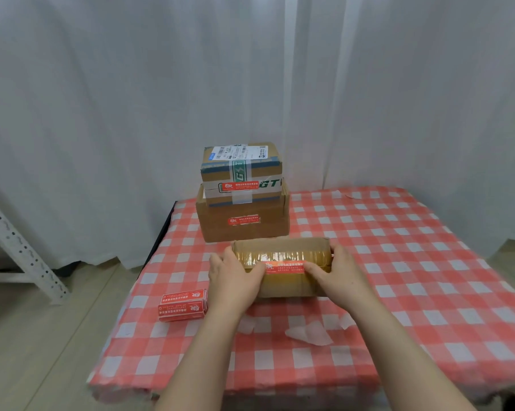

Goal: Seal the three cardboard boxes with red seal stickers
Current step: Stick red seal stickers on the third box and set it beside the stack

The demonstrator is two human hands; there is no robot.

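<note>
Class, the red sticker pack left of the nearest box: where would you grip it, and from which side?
Pinch the sticker pack across its long edges, from above. It lies flat on the tablecloth with both long edges clear; the left hand, holding the box, is nearest.

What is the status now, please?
Left hand, right hand grip near box, thumbs on red sticker. Top box, lower box behind already stickered. Nothing in the way.

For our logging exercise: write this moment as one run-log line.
left hand: holds taped box | right hand: holds it, thumb on red sticker | stacked boxes: both stickered | sticker pack: on tablecloth
</note>
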